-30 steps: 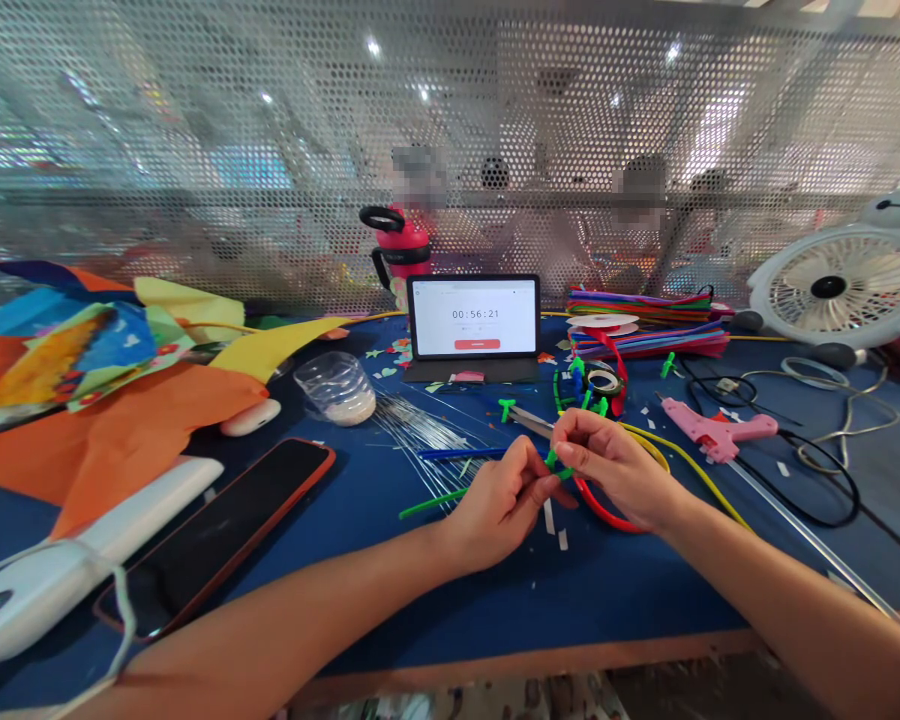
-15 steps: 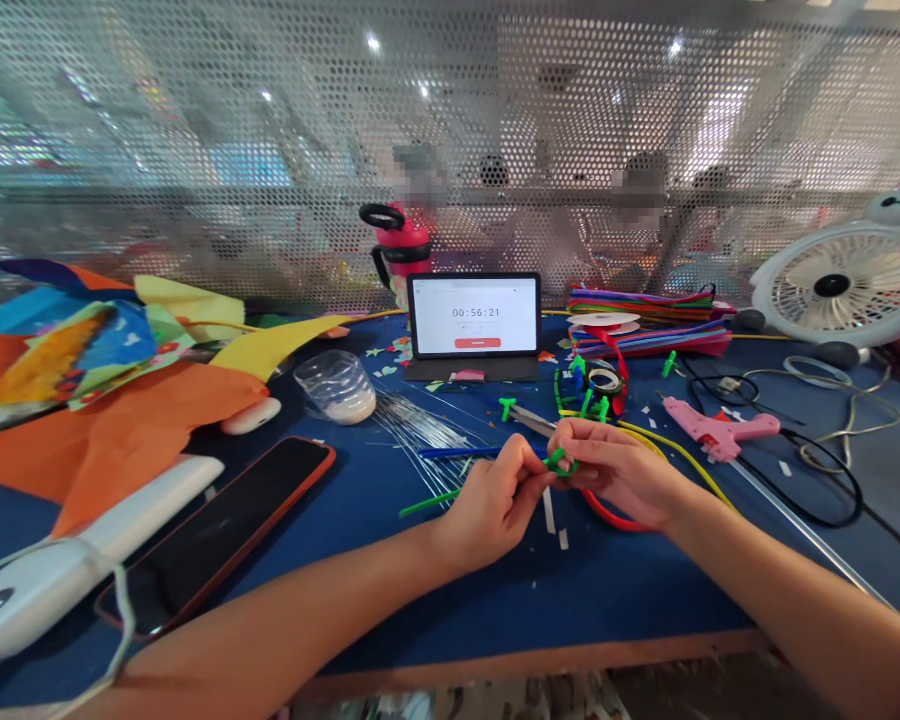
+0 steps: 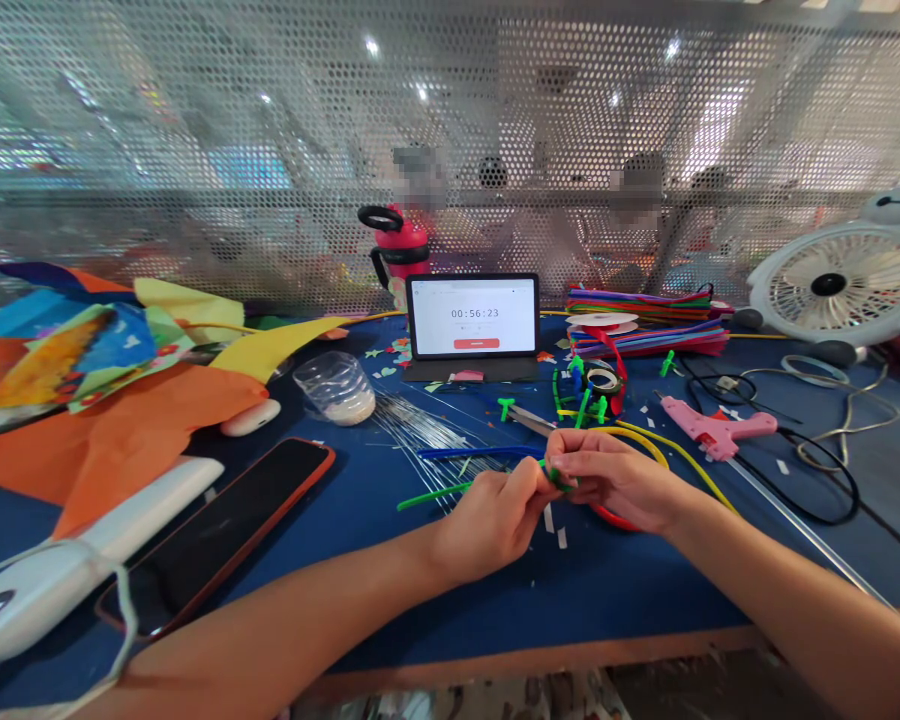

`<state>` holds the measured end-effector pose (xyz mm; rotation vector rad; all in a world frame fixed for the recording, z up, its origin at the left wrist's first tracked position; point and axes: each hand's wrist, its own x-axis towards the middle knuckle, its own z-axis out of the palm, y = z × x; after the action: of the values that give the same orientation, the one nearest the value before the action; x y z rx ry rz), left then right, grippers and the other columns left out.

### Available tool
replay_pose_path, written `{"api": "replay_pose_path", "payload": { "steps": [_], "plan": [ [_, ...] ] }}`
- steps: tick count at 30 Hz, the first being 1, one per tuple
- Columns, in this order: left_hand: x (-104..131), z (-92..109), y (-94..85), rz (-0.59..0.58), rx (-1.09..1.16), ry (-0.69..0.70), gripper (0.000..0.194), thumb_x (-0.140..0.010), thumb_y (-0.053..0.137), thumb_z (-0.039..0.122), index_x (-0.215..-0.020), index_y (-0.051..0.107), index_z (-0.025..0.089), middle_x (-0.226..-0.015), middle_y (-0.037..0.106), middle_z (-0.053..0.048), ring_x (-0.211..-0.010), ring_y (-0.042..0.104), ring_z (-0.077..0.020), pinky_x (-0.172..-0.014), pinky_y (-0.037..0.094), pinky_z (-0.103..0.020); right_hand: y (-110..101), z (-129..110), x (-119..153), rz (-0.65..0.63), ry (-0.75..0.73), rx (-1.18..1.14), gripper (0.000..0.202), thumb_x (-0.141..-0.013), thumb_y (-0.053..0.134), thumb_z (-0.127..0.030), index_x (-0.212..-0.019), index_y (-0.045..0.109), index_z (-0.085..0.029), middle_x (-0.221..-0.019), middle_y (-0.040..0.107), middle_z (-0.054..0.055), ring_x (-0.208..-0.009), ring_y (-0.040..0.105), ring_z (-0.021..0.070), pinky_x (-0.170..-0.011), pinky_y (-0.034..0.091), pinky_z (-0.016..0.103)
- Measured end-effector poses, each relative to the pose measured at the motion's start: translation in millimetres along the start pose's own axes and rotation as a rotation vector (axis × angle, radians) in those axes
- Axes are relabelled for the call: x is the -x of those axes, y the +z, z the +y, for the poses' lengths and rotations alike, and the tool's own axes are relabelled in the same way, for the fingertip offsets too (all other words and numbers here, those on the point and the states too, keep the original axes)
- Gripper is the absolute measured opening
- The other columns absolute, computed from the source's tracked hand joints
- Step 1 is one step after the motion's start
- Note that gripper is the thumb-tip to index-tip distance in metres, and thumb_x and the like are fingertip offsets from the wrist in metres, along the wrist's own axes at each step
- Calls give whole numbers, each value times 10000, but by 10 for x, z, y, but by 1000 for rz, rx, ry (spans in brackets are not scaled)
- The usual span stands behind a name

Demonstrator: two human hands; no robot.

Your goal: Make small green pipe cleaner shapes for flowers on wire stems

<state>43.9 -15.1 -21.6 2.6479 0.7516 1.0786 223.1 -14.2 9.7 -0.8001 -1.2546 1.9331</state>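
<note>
Both hands meet over the middle of the table. Pinched between the fingertips of my left hand (image 3: 491, 515) and my right hand (image 3: 619, 475) is a green pipe cleaner (image 3: 559, 480), bent into a small curl; the fingers hide much of it. A straight green length (image 3: 435, 496) sticks out to the left behind my left hand; whether it belongs to the same piece is hidden. Just beyond the hands lie scissors (image 3: 529, 418), a blue pipe cleaner (image 3: 457, 453) and thin wires (image 3: 427, 425). Small green twisted shapes (image 3: 506, 408) are scattered near the scissors.
A tablet (image 3: 474, 315) with a running timer stands at the back, beside a pink bottle (image 3: 403, 250). To the right are a pink glue gun (image 3: 720, 428), pipe cleaner bundles (image 3: 652, 340) and a fan (image 3: 832, 285). A phone (image 3: 217, 540), plastic cup (image 3: 335, 388) and felt sheets (image 3: 120, 430) occupy the left.
My fingers have shifted slightly on the green pipe cleaner, and its curl is more covered now. My left hand has turned and moved a little to the right.
</note>
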Motion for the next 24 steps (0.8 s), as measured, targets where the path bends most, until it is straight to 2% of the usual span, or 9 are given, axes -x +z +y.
{"api": "replay_pose_path", "payload": {
  "steps": [6, 10, 12, 17, 24],
  "plan": [
    [4, -36, 5, 9, -8, 52, 98, -845, 404, 98, -818, 426, 190, -647, 634, -15, -543, 628, -137, -473, 426, -199, -37, -1, -25, -55, 32, -12, 216, -711, 642, -271, -642, 479, -147, -578, 383, -43, -497, 254, 51, -446, 142, 188],
    [23, -73, 21, 11, -56, 46, 98, -854, 392, 111, -806, 423, 190, -634, 630, -15, -538, 628, -144, -469, 429, -210, -47, -7, -30, 48, -39, 114, 231, -721, 671, -317, -672, 523, -146, -601, 458, -37, -524, 343, 55, -478, 240, 183],
    [29, -77, 20, 5, -54, 36, 95, -858, 391, 115, -814, 431, 189, -645, 635, -19, -554, 637, -148, -479, 441, -213, -58, -5, -29, 56, -69, 165, 259, -742, 671, -364, -688, 551, -142, -639, 508, -23, -570, 415, 67, -521, 301, 186],
    [27, -51, 4, -24, 36, -39, 67, -874, 406, 139, -850, 447, 186, -702, 656, -34, -601, 661, -150, -510, 467, -214, -75, 16, -39, 22, -139, 135, 259, -757, 674, -377, -707, 576, -142, -678, 552, -14, -638, 503, 85, -615, 390, 205],
    [-11, 13, -21, 17, 200, -156, 74, -888, 424, 149, -850, 397, 205, -757, 682, -21, -630, 660, -128, -518, 455, -203, -23, 70, -67, 87, -238, 90, 248, -754, 686, -354, -687, 580, -140, -670, 554, -11, -624, 492, 86, -609, 392, 213]
  ]
}}
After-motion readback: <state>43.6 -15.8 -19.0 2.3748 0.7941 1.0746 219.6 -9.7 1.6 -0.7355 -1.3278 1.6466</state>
